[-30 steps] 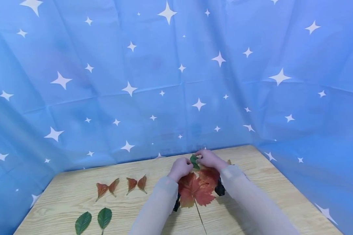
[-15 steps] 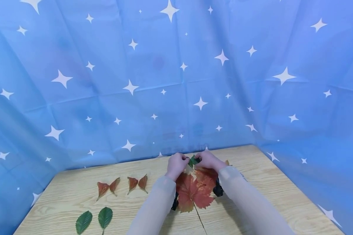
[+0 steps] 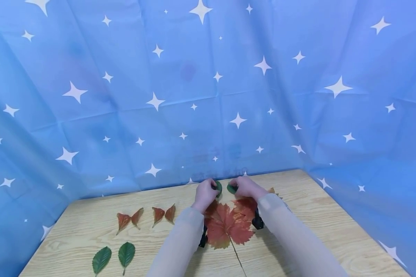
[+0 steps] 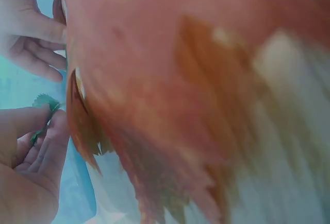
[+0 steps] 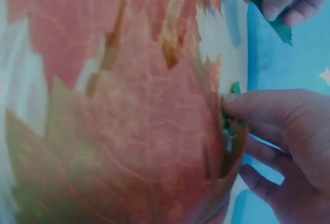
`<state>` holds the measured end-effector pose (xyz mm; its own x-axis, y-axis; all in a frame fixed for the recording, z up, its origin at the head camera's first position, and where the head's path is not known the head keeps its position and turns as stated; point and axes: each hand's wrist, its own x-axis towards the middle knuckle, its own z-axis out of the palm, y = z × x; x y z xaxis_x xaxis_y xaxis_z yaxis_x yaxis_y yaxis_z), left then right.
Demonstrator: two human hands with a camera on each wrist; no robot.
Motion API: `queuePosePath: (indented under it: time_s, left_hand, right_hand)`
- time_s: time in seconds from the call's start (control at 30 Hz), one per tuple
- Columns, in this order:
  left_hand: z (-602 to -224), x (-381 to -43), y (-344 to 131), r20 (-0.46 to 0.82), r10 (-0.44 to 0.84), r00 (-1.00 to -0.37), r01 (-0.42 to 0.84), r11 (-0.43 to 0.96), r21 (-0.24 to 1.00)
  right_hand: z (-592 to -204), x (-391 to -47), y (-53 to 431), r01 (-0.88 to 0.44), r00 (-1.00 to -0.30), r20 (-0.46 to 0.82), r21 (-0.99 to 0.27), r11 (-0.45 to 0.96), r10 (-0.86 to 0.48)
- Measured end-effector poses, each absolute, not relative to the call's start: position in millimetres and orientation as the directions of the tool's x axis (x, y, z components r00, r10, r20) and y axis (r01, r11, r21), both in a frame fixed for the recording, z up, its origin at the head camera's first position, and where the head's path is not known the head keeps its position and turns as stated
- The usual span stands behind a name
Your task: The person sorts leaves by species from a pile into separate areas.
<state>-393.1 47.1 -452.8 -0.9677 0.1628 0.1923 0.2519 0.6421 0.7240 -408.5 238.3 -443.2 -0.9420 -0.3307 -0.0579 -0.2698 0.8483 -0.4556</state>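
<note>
A large red maple leaf (image 3: 223,227) with a long stem lies on the wooden table in the head view. Just beyond its far side, my left hand (image 3: 205,194) pinches a small green leaf (image 3: 219,187). Close by on the right, my right hand (image 3: 247,187) holds another green leaf (image 3: 232,189), partly covered by the fingers. In the left wrist view, the thumb and fingers of my left hand (image 4: 36,157) grip the green leaf (image 4: 45,102). Red leaf surface fills much of both wrist views. The right wrist view shows my right hand (image 5: 289,136) beside its edge.
On the left of the table (image 3: 332,215) lie two pairs of reddish-brown leaf pieces (image 3: 123,220) and two green leaves (image 3: 126,253). A yellowish leaf tip (image 3: 272,190) shows behind the right hand. A blue star-patterned curtain (image 3: 180,84) hangs along the table's back edge.
Both hands were close together at the green leaves; now they are apart, with a green leaf in each. The left hand has shifted left and slightly away. The red leaf stays on the table.
</note>
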Motion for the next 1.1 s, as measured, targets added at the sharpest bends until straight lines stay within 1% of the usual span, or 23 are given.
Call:
queuePosePath:
  time_s: [0.13,0.27,0.43,0.57,0.7,0.83,1.0,1.1]
  left_hand:
    - [-451.0,-392.0,44.7,0.172,0.176,-0.969,0.245,0.619,0.747]
    - [-449.0,-390.6,42.1,0.153,0.216,-0.964,0.253,0.580,0.774]
    - [-448.1,-388.8,38.6,0.151,0.265,-0.952,0.278,0.551,0.787]
    - [-448.2,-388.5,36.5,0.139,0.285,-0.948,0.280,0.547,0.789]
    - [-448.1,-387.8,34.7,0.106,0.295,-0.949,0.257,0.539,0.802]
    - [-448.6,-387.8,32.9,0.070,0.299,-0.952,0.224,0.520,0.824]
    - [-449.0,-388.2,29.9,0.063,0.296,-0.953,0.213,0.510,0.834]
    - [-448.3,-387.1,27.8,0.059,0.288,-0.956,0.206,0.514,0.832]
  right_hand:
    - [-438.6,-410.2,237.7,-0.291,-0.931,-0.091,-0.406,0.867,-0.355]
    - [-439.5,-412.0,238.3,-0.312,-0.925,-0.092,-0.375,0.873,-0.369]
    - [-444.6,-413.2,238.0,-0.354,-0.921,-0.029,-0.353,0.866,-0.388]
    - [-447.2,-414.0,236.9,-0.353,-0.930,0.028,-0.348,0.869,-0.366]
    - [-448.5,-414.1,239.0,-0.320,-0.946,0.075,-0.383,0.867,-0.316]
    - [-449.8,-413.4,243.6,-0.265,-0.964,0.105,-0.445,0.855,-0.244]
    - [-450.4,-413.3,246.4,-0.228,-0.974,0.126,-0.519,0.824,-0.190]
    - [-450.9,-414.8,246.9,-0.204,-0.979,0.118,-0.572,0.795,-0.166]
